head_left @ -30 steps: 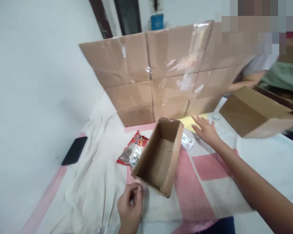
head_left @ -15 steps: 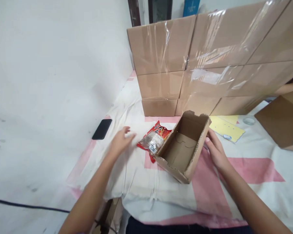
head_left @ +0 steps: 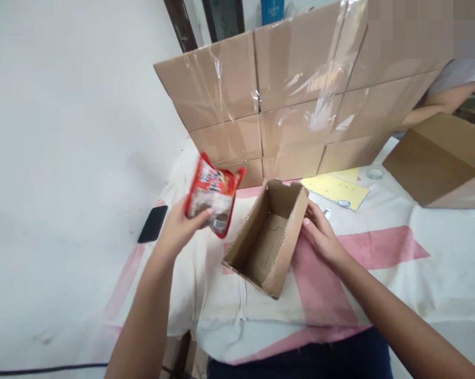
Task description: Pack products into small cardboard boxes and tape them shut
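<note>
The pink-and-white cloth [head_left: 454,281] carries a phone [head_left: 152,225], open box [head_left: 266,242], yellow paper [head_left: 335,190].

The left hand [head_left: 182,223] now grips the red snack packet [head_left: 213,195], its thumb across the front; half a second ago that hand was bare, and the packet lay to its right on the cloth [head_left: 316,300]. The packet has come up off the cloth, tilted, and parted from the open cardboard box [head_left: 288,242] it lay against. The right hand [head_left: 320,231], stretched out near the yellow sheet [head_left: 335,189] a second ago, has drawn back to the box's side, leaving the sheet beyond its fingers.
</note>
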The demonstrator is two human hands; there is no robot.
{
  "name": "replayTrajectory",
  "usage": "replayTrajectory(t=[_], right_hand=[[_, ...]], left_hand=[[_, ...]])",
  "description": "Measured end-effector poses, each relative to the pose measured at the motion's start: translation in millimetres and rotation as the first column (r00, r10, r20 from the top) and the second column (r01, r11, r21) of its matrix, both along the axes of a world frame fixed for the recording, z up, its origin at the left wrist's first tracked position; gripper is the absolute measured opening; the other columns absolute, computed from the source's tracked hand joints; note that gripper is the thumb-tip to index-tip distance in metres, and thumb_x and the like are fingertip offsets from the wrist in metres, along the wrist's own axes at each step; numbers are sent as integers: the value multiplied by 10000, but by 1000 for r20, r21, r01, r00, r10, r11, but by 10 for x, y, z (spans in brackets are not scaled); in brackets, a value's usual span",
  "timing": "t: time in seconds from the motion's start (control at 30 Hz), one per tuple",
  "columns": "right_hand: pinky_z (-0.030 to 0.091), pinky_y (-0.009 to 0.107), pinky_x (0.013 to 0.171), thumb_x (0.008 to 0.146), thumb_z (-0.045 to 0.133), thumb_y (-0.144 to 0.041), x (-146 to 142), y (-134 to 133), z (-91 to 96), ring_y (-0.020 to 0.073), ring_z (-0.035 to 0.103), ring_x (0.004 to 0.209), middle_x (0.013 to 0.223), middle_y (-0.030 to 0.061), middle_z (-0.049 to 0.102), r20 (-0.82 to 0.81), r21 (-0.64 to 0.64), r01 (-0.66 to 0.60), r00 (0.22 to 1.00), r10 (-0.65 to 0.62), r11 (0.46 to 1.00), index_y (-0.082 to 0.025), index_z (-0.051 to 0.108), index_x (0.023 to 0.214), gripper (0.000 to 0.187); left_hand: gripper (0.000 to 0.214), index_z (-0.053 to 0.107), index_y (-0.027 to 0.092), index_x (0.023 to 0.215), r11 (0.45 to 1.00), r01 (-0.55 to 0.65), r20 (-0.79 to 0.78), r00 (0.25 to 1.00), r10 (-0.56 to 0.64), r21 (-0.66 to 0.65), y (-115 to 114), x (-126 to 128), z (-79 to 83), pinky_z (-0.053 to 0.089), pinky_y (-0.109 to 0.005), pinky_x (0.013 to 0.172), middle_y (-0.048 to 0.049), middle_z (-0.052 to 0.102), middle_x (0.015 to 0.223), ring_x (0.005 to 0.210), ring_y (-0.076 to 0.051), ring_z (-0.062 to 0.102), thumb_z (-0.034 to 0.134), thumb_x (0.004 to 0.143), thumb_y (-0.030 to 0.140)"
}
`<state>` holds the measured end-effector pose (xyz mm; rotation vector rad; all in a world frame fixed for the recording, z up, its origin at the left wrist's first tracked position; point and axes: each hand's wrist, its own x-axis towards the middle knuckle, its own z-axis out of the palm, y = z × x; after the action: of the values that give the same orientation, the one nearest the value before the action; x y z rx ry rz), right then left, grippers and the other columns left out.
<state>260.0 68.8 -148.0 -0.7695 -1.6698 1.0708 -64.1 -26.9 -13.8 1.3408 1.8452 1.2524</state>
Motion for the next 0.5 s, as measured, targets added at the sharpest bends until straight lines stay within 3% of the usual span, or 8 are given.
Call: replayTrajectory(t=[0.1, 0.17, 0.23, 0.37, 0.5], right_hand=[[356, 526, 1245, 1013, 519, -585, -6, -15, 32, 302, 422, 1499, 1650, 39, 415, 3, -7, -29, 1000, 29, 1000, -367, 393, 1567, 608], [373, 533, 1232, 1009, 524, -589, 0, -23, 40, 311, 429, 1494, 1659, 48, 400, 18, -13, -40, 999, 40, 999, -362, 349, 1594, 652], [384, 548, 1219, 1004, 523, -598, 12, -23, 25, 324, 438, 1486, 1657, 59, 401, 44, -11, -32, 999, 32, 999, -356, 312, 1614, 689], [394, 571, 1203, 1009, 519, -585, 35, -11, -22, 333, 446, 1475, 1641, 70, 423, 85, 26, -13, 996, 10, 1000, -363, 284, 1627, 697], [363, 575, 1218, 1016, 534, -535, 38, -14, -7, 334, 427, 1487, 1635, 78, 431, 111, 78, -42, 993, 33, 996, -355, 297, 1622, 675]], left_hand=[[620, 665, 106, 1181, 944, -137, -31, 988, 153, 300, -154, 156, 499, 606, -313, 609, -70, 750, 957, 741, -181, 698, 845, 720, 480], [625, 669, 107, 1175, 943, -100, -114, 983, 142, 317, -251, 351, 726, 598, -331, 583, -59, 744, 925, 712, -185, 693, 845, 723, 501], [621, 678, 142, 1183, 976, 6, -312, 948, 64, 217, -341, 571, 838, 586, -346, 575, -52, 744, 920, 708, -217, 702, 835, 717, 523], [628, 604, 252, 1382, 982, 161, -673, 716, -187, -101, -418, 925, 780, 560, -368, 625, -26, 737, 858, 686, -274, 700, 704, 787, 426], [646, 465, 272, 1530, 982, 148, -810, 557, -182, -119, -340, 1074, 598, 552, -405, 690, -89, 733, 1102, 766, -303, 700, 528, 893, 360]])
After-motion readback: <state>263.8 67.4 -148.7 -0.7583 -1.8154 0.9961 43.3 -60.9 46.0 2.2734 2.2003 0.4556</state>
